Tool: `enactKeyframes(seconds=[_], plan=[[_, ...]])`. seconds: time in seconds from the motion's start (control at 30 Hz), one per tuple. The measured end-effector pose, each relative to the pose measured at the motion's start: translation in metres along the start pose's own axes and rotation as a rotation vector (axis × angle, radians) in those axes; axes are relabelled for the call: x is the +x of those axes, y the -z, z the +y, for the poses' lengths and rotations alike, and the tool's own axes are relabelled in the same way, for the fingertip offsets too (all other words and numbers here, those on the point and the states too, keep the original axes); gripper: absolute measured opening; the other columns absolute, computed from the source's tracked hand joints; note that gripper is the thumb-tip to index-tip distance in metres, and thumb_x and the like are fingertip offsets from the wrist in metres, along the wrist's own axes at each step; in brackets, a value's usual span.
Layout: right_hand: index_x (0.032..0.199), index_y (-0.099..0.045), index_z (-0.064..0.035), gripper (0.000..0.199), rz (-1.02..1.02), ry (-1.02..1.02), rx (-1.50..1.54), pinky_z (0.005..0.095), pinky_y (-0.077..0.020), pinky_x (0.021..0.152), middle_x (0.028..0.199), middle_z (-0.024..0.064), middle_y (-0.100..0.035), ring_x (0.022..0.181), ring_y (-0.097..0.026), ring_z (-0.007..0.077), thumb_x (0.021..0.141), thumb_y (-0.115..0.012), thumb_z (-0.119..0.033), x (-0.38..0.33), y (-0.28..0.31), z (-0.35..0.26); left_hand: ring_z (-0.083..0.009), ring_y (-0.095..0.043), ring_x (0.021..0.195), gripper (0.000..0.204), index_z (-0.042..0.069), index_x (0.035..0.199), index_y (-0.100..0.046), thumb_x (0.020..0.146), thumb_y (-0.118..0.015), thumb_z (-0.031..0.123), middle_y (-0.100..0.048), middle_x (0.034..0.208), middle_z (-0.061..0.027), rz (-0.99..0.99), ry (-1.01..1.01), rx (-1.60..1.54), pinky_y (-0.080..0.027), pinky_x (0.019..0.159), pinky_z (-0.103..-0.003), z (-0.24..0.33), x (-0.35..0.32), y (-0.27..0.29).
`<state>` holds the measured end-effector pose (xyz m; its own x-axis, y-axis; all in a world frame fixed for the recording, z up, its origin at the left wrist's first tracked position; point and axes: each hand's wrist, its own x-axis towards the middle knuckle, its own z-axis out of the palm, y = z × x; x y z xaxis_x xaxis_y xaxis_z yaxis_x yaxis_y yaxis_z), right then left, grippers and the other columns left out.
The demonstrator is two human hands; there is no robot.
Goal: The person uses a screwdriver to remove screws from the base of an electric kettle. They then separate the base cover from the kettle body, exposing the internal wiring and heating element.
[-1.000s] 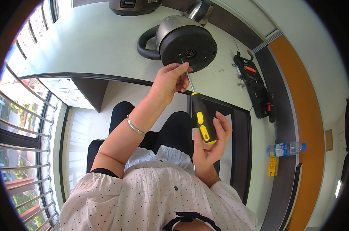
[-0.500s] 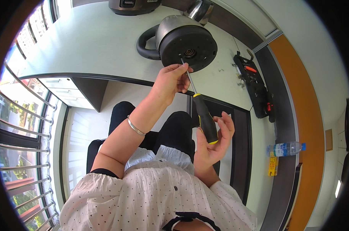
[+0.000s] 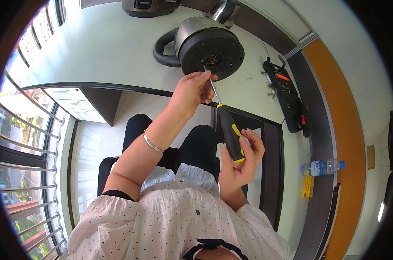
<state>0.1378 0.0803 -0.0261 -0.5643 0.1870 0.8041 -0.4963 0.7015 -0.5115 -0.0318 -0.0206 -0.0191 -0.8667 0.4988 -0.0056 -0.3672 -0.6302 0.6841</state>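
An electric kettle (image 3: 196,32) lies on its side on the desk, its round black base (image 3: 220,47) facing me and its black handle (image 3: 162,47) to the left. A screwdriver (image 3: 231,130) with a black and yellow grip points up at that base, its tip at a hole left of the central metal connector. My left hand (image 3: 195,89) pinches the steel shaft near the tip. My right hand (image 3: 242,162) has its fingers curled around the end of the grip, the thumb on the near side.
A black tool case (image 3: 285,97) with orange-red handled tools lies open on the right, small metal pieces beside it. Farther right are a water bottle (image 3: 321,167) and a yellow box (image 3: 307,187). At the back stand a dark appliance (image 3: 151,6) and a shiny metal vessel (image 3: 224,12).
The screwdriver's grip has turned about its axis, showing more yellow. My right fingers have shifted slightly around the grip. The left hand and kettle stay nearly still.
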Motion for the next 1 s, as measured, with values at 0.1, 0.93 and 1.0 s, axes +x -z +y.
enactKeyframes(seconds=[0.1,0.93,1.0], plan=[[0.109,-0.056,0.0004,0.042,-0.03,0.033,-0.034,0.0326,-0.0434,0.086,0.122,0.0203,-0.043,0.105,-0.051,0.0289,0.071,-0.073,0.005,0.0027,0.0009,-0.0038,-0.0119,-0.049,0.051,0.025,0.001,0.088,-0.057,0.091,-0.057,0.026,-0.053,0.058,-0.0034,0.035,0.007,0.018,-0.039,0.05,-0.025,0.0031,-0.0021,-0.0027],[0.123,-0.044,0.0008,0.045,-0.108,0.032,-0.179,0.0337,-0.0388,0.093,0.13,0.021,-0.036,0.113,-0.044,0.0287,0.081,-0.062,0.0,0.0057,-0.0042,-0.0098,-0.0119,-0.046,0.049,0.026,0.0,0.087,-0.058,0.093,-0.052,0.024,-0.052,0.057,-0.003,-0.006,-0.01,0.02,-0.037,0.049,-0.024,-0.0016,0.0037,0.0022],[0.122,-0.045,0.0005,0.045,-0.106,0.038,-0.159,0.0339,-0.0388,0.093,0.129,0.0208,-0.037,0.113,-0.044,0.0289,0.08,-0.062,0.001,0.0058,-0.0047,-0.0092,-0.0118,-0.045,0.049,0.026,0.0,0.087,-0.058,0.094,-0.051,0.024,-0.051,0.056,-0.0029,-0.011,-0.007,0.015,-0.036,0.049,-0.024,-0.0015,0.004,0.0018]])
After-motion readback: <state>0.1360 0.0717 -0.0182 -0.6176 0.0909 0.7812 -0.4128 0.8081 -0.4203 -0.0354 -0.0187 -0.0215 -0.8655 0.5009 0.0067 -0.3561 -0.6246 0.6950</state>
